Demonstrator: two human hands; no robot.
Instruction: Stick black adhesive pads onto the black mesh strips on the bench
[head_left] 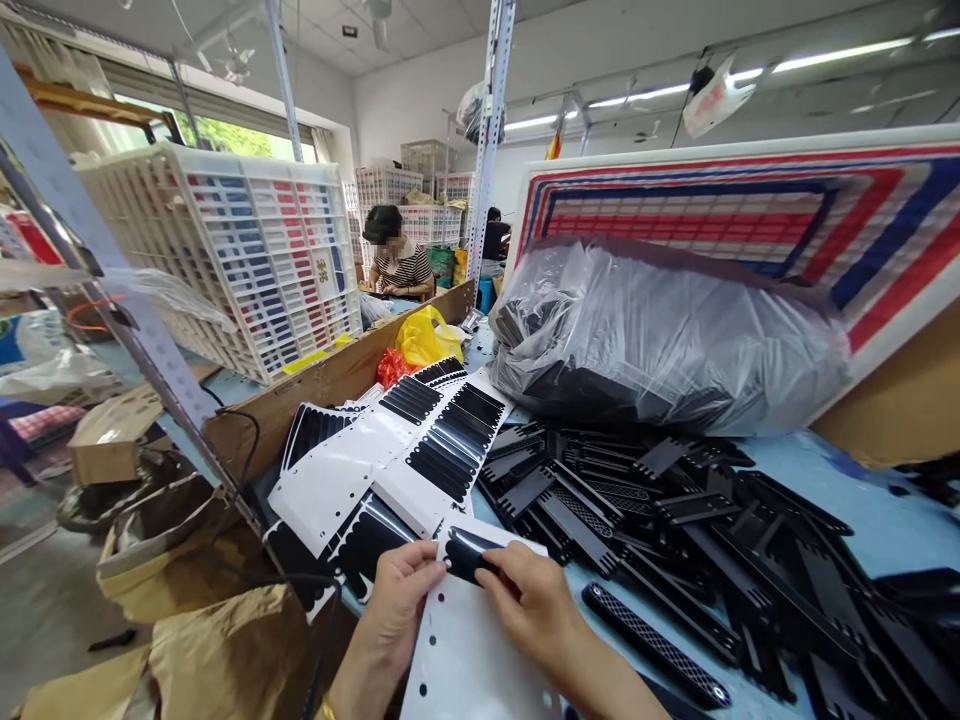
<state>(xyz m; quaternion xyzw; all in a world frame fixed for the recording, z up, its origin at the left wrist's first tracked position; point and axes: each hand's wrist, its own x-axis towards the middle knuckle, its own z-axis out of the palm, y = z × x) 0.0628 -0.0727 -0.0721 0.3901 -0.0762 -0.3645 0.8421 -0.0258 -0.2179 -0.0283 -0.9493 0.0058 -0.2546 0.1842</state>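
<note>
My left hand (394,612) pinches the left edge of the white sheet (469,645), and my right hand (536,598) pinches the black strip (463,556) at its far end. The sheet lies near me, left of the loose black pieces (656,640). I judge it light, bendy and a bit slippery, creasing easily, best held by its edges. My right fingers hide part of the strip, so I can't tell whether it's lifted; the sheet's near end is cut off.

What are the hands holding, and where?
A white sheet, near its far end: the left hand pinches its left edge, and the right hand holds the right end of the black strips on it.
</note>
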